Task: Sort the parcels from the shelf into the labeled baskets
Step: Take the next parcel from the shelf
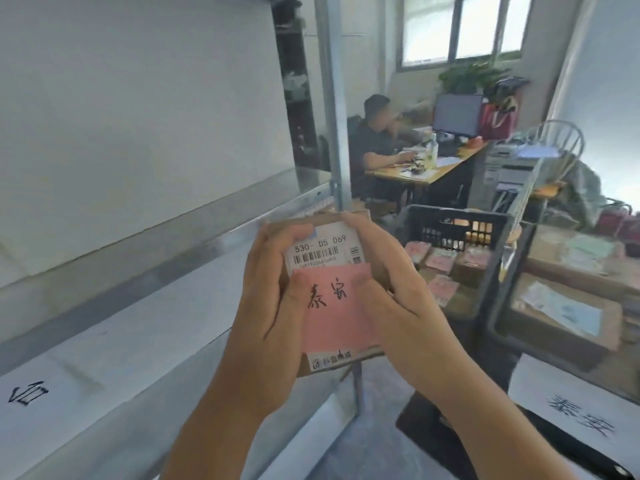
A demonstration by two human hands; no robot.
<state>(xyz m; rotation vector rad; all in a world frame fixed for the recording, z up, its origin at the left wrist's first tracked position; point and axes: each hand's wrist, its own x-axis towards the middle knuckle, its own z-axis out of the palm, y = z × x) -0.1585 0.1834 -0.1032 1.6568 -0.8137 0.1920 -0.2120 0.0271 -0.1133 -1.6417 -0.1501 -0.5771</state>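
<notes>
A small brown cardboard parcel [332,317] is held up in front of me, above the shelf's front edge. It carries a white barcode label reading 530-D5 069 and a pink sticker with handwritten characters. My left hand [266,292] grips its left side, fingers curled over the top corner. My right hand [391,282] grips its right side, the thumb lying on the pink sticker. A black plastic basket [453,226] to the right holds several parcels with pink stickers. Another basket [498,327] at the far right holds boxes with green-blue labels.
The metal shelf [145,327] runs along my left, with a white paper sign on it at the lower left. A white labelled sign [575,403] hangs at the lower right. A shelf post [332,109] stands behind the parcel. A person sits at a desk [426,168] in the back.
</notes>
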